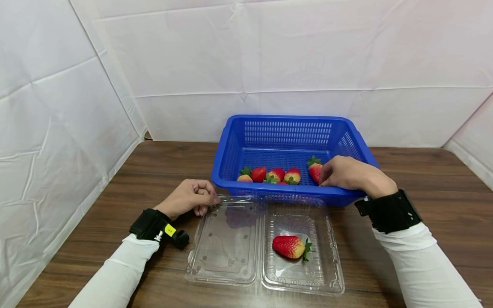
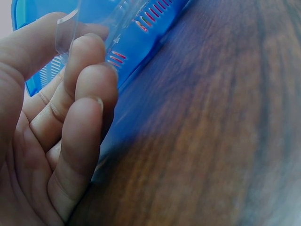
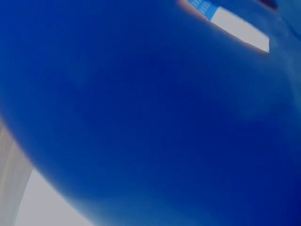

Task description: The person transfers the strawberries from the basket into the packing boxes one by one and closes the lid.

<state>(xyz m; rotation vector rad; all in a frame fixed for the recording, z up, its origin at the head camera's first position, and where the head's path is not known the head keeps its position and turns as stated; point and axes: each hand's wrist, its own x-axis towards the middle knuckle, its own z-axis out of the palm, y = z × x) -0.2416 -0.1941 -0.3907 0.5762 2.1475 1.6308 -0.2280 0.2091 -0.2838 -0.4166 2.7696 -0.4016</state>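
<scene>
A screened recording booth is shown; the type of building cannot be determined. The upper part of the head view is filled by a creased white back sheet (image 1: pixel 308 55). The left and right edges are closed off by a left side sheet (image 1: pixel 57 107) and a right side sheet (image 1: pixel 477 141). A wood-grain tabletop (image 1: pixel 431 175) is enclosed below. Recording use is indicated by black wrist units (image 1: pixel 389 214) worn at lower left and lower right.

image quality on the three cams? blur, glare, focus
Head: mostly sharp, glints on the clear plastic clamshell; left wrist: left hand fairly clear, wooden tabletop soft and streaky; right wrist: blue basket fills most of the frame, badly out of focus.
</scene>
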